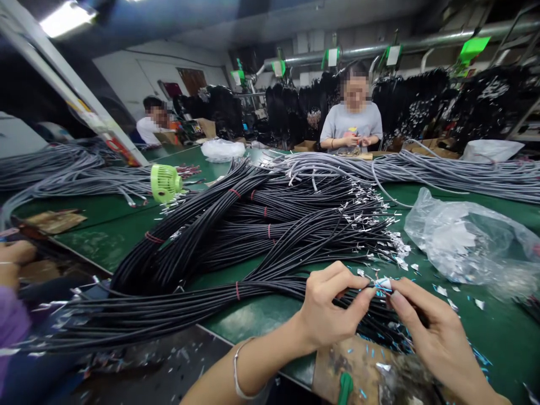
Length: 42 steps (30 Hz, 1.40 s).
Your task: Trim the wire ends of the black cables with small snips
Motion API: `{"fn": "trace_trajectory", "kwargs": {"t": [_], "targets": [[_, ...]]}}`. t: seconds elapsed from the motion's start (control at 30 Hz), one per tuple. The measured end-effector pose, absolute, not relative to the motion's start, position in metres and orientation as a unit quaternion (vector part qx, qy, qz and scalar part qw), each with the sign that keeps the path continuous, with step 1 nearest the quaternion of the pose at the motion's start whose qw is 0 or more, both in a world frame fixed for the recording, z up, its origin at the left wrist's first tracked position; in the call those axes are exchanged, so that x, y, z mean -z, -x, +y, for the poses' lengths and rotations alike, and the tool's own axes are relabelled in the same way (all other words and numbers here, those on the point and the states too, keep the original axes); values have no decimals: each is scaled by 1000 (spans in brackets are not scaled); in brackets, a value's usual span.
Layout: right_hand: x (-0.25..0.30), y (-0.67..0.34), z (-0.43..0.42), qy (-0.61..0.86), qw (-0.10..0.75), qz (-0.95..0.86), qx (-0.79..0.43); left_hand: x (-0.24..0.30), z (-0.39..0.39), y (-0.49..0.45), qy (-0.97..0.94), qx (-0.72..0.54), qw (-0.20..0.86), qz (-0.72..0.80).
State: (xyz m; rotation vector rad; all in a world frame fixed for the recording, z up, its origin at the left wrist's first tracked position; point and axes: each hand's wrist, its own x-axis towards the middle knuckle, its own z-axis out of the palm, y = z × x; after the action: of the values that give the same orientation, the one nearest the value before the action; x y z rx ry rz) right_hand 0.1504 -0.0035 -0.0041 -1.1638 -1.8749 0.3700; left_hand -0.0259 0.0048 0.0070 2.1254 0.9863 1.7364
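My left hand (331,306), a bracelet on its wrist, pinches a cable end (383,285) between thumb and forefinger. Thin blue wires and a scrap of white wrapping show at that end. From the other side my right hand (439,332) closes thumb and forefinger on the same end; whether it grips the wires or the wrapping is hard to tell. A bundle of black cables (228,295), tied with a red band, runs from the lower left to beneath my left hand. More black cables (422,340) with blue tips lie below my hands.
Tied black cable bundles (261,225) cover the middle of the green table (95,242). Grey cables (455,174) lie behind, and a clear plastic bag (459,236) to the right. A green fan (165,183) stands left. Co-workers (353,124) sit opposite; another person's hand (17,253) shows at left.
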Motion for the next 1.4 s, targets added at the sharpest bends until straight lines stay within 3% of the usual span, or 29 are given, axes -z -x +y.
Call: {"fn": "trace_trajectory", "kwargs": {"t": [0.77, 1.13, 1.27, 1.4], "targets": [[5, -154, -5, 498, 423, -728, -206, -4, 6, 25, -732, -597, 58, 321], [5, -151, -6, 480, 476, -727, -117, 1, 8, 28, -727, -592, 51, 346], [2, -150, -8, 468, 485, -735, -70, 0, 8, 29, -748, -558, 88, 349], [2, -150, -9, 452, 489, -744, -55, -7, 8, 31, -755, -512, 194, 361]]}}
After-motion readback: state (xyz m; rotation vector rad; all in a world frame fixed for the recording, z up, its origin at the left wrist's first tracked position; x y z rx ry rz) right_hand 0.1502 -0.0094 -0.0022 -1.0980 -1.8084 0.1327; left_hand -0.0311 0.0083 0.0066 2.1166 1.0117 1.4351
